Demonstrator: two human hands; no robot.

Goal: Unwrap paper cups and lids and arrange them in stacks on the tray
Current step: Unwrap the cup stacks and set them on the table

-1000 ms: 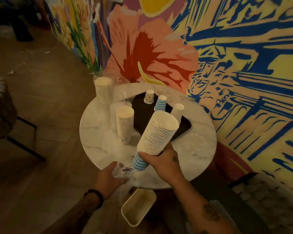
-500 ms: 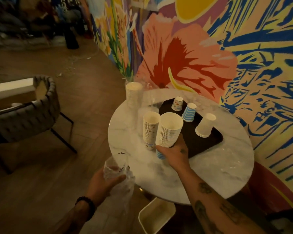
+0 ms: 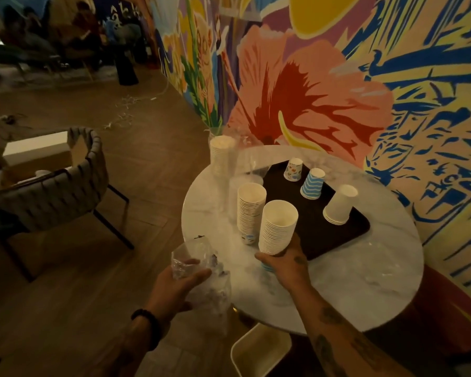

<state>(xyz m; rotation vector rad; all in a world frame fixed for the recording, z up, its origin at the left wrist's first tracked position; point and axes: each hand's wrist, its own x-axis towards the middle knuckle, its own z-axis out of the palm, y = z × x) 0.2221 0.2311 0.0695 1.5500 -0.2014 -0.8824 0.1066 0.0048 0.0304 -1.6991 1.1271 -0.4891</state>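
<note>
Cup stack [image 3: 278, 227] in right hand [image 3: 288, 265]; plastic wrapper [image 3: 201, 278] in left hand [image 3: 174, 289]

Café: mural [image 3: 310, 91], marble table [image 3: 365, 281], chair [image 3: 52, 191]

Tray's [image 3: 337, 240] near half lies bare (three cup stacks [image 3: 312, 183] line its far edge).

A round desk [image 3: 365, 281] stands against the wall [image 3: 392, 77], with a tray [image 3: 335, 240] on its far right part. Three upturned cup stacks sit on the tray in a row: one at the back [image 3: 293, 170], one in the middle [image 3: 312, 184], one nearest [image 3: 339, 204]. Left of the tray, a cup stack [image 3: 250, 212] stands on the desk, and a wrapped stack [image 3: 221, 156] stands behind it at the desk's far left edge. A chair [image 3: 52, 186] stands on the floor well left of the desk; a bin [image 3: 259, 349] sits below the desk's near edge.
</note>
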